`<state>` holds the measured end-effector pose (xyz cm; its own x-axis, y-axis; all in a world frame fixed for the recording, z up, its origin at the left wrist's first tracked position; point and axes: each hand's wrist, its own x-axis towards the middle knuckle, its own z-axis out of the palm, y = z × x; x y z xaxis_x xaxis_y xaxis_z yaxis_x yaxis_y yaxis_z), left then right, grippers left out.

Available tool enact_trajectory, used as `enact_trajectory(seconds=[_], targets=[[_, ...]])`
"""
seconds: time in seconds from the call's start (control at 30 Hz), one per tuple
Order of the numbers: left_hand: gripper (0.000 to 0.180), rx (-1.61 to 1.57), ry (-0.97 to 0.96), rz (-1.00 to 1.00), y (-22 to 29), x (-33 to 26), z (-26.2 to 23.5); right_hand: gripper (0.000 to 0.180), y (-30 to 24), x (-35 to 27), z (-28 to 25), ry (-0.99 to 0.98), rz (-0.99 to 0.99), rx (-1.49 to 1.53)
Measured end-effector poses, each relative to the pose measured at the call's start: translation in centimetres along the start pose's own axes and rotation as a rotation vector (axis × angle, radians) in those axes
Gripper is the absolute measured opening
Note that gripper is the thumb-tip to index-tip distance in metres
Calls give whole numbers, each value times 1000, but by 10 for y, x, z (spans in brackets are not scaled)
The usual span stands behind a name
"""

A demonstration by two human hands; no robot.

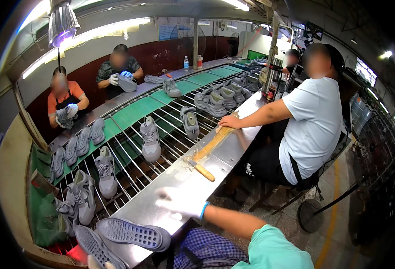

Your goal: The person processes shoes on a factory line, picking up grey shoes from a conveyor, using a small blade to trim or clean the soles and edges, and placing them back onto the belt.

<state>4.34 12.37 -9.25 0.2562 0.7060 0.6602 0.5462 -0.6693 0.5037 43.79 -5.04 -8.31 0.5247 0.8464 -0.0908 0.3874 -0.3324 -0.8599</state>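
My right hand (179,204), in a white glove with a blue cuff, is over the metal ledge (150,201); motion smears its fingers and I see nothing in it. My left hand (92,262) shows only as gloved fingertips at the lower edge, gripping a grey sneaker (93,245) with its sole up. Against that one lies another grey sneaker (132,232), its patterned sole also facing up, on the near end of the ledge. Farther along the ledge, a wooden-handled tool (202,171) rests at the end of a yellowish strip (215,144).
Several grey sneakers (150,140) stand on the metal rods and green belt (130,115) of a conveyor. A co-worker in a white shirt (311,121) sits to the right, one hand on the ledge. Two co-workers handle shoes across the belt. A fan (376,152) stands at far right.
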Motion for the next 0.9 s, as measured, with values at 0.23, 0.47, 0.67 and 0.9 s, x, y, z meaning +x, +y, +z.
enact_trajectory(seconds=[0.23,0.47,0.67,0.9], targets=[[71,-205,-430,-145,33,-31,105,94,100,96,-169,800,248,-148],[59,-103,-406,-77,72,-20,136,120,202,183,-269,950,404,-188],[54,-54,-371,-90,62,-34,121,138,179,238,-218,677,252,-136],[57,-199,-373,-163,49,-35,116,113,173,263,-199,995,310,-41]])
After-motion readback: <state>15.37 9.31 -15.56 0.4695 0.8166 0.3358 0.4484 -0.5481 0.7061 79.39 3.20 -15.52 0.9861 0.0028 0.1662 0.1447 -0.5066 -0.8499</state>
